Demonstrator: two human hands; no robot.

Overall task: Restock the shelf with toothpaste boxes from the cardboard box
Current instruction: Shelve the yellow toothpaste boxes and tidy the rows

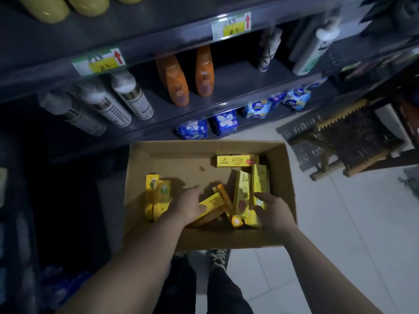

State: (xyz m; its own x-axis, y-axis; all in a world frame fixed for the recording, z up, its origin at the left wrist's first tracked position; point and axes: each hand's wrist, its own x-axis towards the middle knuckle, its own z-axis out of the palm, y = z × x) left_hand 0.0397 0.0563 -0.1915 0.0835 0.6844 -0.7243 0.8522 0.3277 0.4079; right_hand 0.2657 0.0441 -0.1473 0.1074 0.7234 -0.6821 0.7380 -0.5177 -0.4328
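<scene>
**Both hands down in the cardboard box, shelf ahead**

Looking down on a dark shelf [238, 82] spanning the upper frame, tiers stepping toward the camera. Noting pale tiled floor [317, 223] at right.

Logging the cardboard box [172, 155], open-topped, sitting on the floor just in front of the lowest tier. Noting a wooden stool [353, 137] standing to the right of the box, apart from it.

Listing stock on the shelf:
- yellow-green bottles [52, 7] at top left
- spray cans [133, 96], two orange bottles [174, 80] and a white bottle [313, 51] on the middle tier
- blue packs [224, 121] on the lowest tier

Seeing the left hand [190, 205] reaching into the box and lying over the near end of a slanted toothpaste box [212, 203], thumb touching its top face. Blurred there; cannot tell whether the grip is closed.

Seeing the right hand [274, 211] reaching in at the right. Fingers spread and half-bent, touching the lower end of the rightmost toothpaste box [260, 180]; grip not closed round it.

Finding all the yellow toothpaste boxes [242, 193] inside the cardboard box, loose and unsorted. One lying flat by the far wall, two leaning at the left, the others standing or tilted at the right.

Noting two price labels [231, 26] on the shelf edges, each carrying a red arrow.
</scene>
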